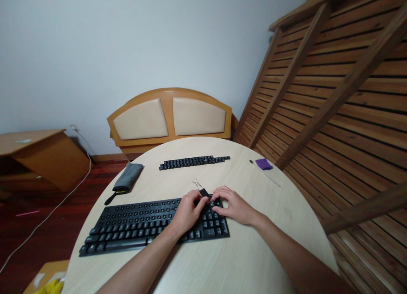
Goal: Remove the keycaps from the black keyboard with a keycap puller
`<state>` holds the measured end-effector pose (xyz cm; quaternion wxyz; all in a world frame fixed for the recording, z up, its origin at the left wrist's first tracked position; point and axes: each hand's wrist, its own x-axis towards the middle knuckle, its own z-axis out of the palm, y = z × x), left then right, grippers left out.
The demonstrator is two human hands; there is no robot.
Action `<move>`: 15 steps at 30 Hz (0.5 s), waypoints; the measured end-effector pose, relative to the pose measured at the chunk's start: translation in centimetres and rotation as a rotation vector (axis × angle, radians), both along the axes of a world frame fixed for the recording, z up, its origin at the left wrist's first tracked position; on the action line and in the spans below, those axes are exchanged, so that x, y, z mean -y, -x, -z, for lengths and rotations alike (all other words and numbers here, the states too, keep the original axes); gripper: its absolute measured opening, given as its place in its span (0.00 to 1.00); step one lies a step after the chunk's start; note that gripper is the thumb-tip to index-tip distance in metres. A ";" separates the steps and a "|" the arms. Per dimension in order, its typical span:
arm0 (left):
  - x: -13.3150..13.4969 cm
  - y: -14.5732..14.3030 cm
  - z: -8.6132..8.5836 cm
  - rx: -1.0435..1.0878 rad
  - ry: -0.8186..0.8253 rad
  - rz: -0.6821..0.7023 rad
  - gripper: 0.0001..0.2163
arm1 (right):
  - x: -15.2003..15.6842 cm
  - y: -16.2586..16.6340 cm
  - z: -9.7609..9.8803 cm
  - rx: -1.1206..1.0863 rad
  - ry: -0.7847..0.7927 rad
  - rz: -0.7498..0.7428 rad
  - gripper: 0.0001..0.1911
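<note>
A black keyboard [127,230] lies on the round table, its upper rows stripped of keycaps and its lower rows and number pad still capped. My left hand [187,211] pinches a keycap puller [204,193] by its black body over the right part of the keyboard. The puller's thin wire prongs stick out toward the far side. My right hand [233,205] is beside the puller's near end, above the number pad, thumb and forefinger curled together. What sits between those fingertips is too small to make out. Removed keycaps [193,161] stand in rows farther back on the table.
A grey pouch [129,177] and a black-handled item [110,198] lie at the table's left. On the right are a purple cloth [263,164] and a thin brush [265,174]. A wooden slatted frame [318,116] leans close on the right; a headboard [171,116] stands behind.
</note>
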<state>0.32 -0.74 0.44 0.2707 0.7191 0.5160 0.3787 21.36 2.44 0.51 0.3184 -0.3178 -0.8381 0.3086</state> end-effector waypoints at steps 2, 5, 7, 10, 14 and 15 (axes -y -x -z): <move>0.0 0.0 0.0 -0.004 -0.003 -0.013 0.14 | 0.0 0.0 0.2 -0.017 0.037 0.021 0.10; 0.0 0.0 -0.1 0.007 0.009 -0.009 0.13 | 0.1 0.1 0.4 -0.047 0.072 0.025 0.10; 0.1 -0.1 -0.2 0.011 0.014 -0.014 0.13 | 0.2 0.2 0.5 -0.057 0.058 0.026 0.09; 0.0 0.0 -0.2 0.014 0.007 -0.035 0.13 | 0.1 0.3 0.4 -0.024 -0.040 0.017 0.07; -0.2 0.1 0.1 0.061 0.016 -0.032 0.13 | 0.1 0.4 0.1 0.057 -0.214 -0.011 0.06; -0.3 0.2 0.2 0.076 0.019 -0.029 0.13 | 0.1 0.5 0.0 0.074 -0.247 -0.019 0.06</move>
